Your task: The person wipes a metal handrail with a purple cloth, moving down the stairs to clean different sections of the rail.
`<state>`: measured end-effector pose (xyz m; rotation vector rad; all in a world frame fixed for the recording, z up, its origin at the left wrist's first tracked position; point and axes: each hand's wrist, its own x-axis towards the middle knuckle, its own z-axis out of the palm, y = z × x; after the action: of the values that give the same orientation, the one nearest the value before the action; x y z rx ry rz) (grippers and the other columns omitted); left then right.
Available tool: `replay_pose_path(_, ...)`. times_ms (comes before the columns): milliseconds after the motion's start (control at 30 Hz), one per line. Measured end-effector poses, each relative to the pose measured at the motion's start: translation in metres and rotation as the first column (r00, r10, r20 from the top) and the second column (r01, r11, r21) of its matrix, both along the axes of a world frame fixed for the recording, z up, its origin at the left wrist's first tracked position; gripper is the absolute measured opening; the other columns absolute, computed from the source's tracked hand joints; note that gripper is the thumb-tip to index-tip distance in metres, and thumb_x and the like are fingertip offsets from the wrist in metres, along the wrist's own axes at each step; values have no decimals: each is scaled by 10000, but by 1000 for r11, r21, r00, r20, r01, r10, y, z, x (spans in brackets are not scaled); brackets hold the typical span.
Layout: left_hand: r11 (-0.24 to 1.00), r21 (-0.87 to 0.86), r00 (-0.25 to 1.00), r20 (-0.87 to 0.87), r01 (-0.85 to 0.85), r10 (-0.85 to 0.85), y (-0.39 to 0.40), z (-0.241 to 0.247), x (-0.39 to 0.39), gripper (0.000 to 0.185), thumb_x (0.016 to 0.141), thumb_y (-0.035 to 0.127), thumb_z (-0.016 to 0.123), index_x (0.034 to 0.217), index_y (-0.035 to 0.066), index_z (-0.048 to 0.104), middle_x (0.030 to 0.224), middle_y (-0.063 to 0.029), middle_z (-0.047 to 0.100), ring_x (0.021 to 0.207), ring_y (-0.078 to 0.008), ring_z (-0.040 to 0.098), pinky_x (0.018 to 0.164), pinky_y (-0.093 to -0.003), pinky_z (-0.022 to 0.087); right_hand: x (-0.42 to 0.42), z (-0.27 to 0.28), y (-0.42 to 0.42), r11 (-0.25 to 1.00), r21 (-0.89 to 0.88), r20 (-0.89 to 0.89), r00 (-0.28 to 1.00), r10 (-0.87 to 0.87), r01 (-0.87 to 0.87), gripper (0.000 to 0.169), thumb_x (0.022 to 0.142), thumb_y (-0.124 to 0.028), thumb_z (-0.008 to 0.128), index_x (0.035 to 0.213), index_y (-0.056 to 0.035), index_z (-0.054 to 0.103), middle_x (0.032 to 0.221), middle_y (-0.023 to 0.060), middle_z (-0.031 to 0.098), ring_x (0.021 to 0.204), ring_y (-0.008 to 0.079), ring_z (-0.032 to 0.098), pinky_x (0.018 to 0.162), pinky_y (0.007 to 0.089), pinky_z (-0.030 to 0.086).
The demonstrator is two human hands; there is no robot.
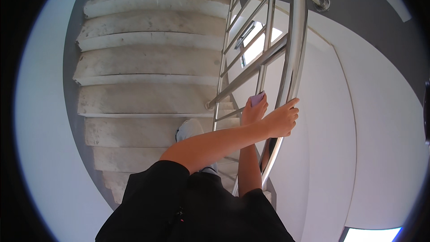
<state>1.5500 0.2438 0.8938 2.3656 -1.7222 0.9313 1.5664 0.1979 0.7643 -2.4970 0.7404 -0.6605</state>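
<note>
My left hand (281,119) reaches across my body and is closed around the thick, shiny metal handrail (295,40). Just left of it, and partly behind my left forearm, is my right hand (256,113). Between its fingers and thumb is a small light-purple cloth or pad (257,99), pressed around a thin upright metal bar (261,79) of the stair railing. The right wrist is hidden where the left forearm crosses it.
Concrete stairs (147,99) with worn, stained treads rise ahead on the left beside a white wall (40,107). A sloping metal post (248,70) and thinner rails (247,23) fill the railing. Beyond it are a window (252,45) and lower steps. My shoe (189,129) is on a tread.
</note>
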Motion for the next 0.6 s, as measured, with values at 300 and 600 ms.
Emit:
replay_pose_path(300, 983, -141, 989, -77, 117, -128, -19, -10, 2, 221, 820, 306, 622, 695, 150, 717, 736, 39, 622, 907, -138, 560, 1188, -461, 214, -55, -70, -18, 999, -45, 173, 984, 34, -27, 568, 892, -168, 650, 1381, -12, 408, 1324, 205, 497, 1203, 360, 503, 1008, 444, 405)
replay_pose_path(600, 945, -283, 973, -113, 164, -203, -21, -20, 9, 181, 751, 242, 642, 639, 103, 674, 674, -8, 555, 834, -177, 554, 1182, -473, 241, -179, -109, 1, 463, 861, 417, 811, -410, -209, 370, 955, -114, 581, 1313, -56, 508, 1233, 112, 574, 1137, 285, 549, 1023, 406, 421)
